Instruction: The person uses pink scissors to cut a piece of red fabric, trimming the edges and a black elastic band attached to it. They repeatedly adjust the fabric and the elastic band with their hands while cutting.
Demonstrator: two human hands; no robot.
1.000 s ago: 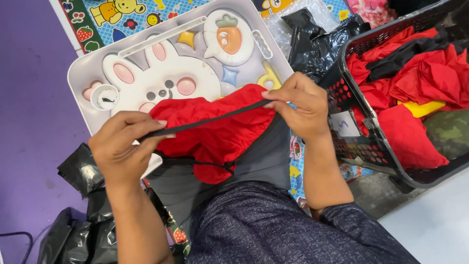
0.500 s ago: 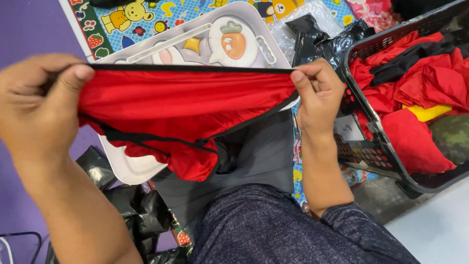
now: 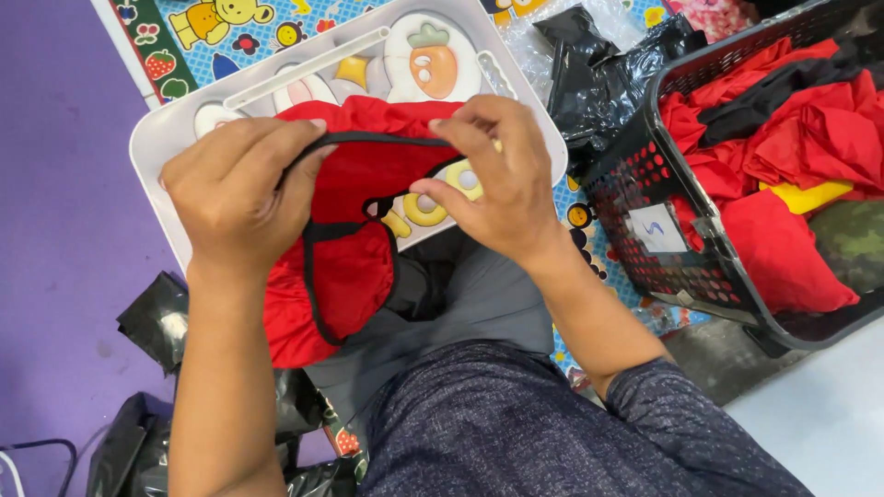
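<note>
I see my left hand (image 3: pixel 241 189) and right hand (image 3: pixel 493 170) both pinched shut on the black elastic edge of a red fabric garment (image 3: pixel 345 230), stretched left-to-right between them over a white plastic tray (image 3: pixel 152 147), cloth hanging toward my lap.

bunched red garment (image 3: pixel 350 248) with black trim, draped off white tray (image 3: pixel 161 147).
</note>
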